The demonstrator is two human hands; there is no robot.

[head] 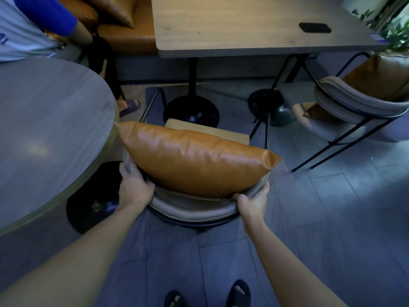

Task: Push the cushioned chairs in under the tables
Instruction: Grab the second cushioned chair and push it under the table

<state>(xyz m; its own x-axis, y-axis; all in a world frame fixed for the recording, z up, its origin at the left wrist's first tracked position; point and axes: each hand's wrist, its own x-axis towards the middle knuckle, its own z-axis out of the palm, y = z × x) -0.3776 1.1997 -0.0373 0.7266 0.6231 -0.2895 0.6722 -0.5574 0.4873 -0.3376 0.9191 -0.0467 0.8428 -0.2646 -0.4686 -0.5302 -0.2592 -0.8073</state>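
Tabletop (232,29) of pale wood fills the twelve o'clock area on a black pedestal, with a round tabletop (44,129) at nine o'clock. Centre frame stands the cushioned chair (194,207), its seat front just short of the rectangular tabletop's edge, a tan cushion (194,160) leaning on its curved backrest. Left hand (132,187) is wrapped around the backrest rim at eight o'clock; right hand (252,200) is closed on it at four o'clock.

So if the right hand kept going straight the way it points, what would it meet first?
The right hand grips the chair back and points up-left, so it would likely meet the cushion first; depth is hard to judge.
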